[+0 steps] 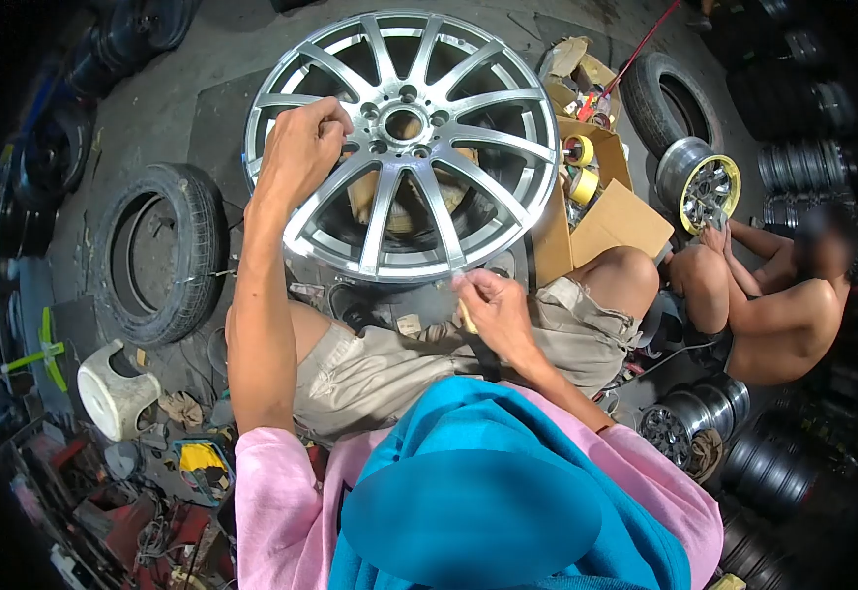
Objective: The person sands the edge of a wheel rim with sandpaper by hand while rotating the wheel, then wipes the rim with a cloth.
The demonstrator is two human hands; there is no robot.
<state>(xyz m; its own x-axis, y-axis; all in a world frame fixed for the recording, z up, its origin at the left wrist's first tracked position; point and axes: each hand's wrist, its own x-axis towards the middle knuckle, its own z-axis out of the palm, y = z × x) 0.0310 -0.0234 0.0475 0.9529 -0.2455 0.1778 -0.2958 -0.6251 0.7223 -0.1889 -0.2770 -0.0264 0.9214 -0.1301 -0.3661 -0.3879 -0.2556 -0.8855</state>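
Note:
A silver multi-spoke alloy wheel rim [386,197] lies face up in front of me, its hub hole and lug holes showing. My left hand [303,147] is over the left spokes, its fingers curled in near the hub. Whatever those fingers may pinch is hidden. At the near edge of the rim, my right hand [496,307] is closed around a small yellowish piece [467,318], partly covered by the fingers. Its kind is not clear. The fingertips of that hand come close to the rim's lip.
Left lie a loose tyre [160,254] and a white plastic stool [114,391]. Right of the rim is a cardboard box [601,167] with yellow tape rolls [582,185]. Beyond it, another person [778,295] sits by a yellow-lipped rim [710,193]. Stacked rims [788,462] line the right.

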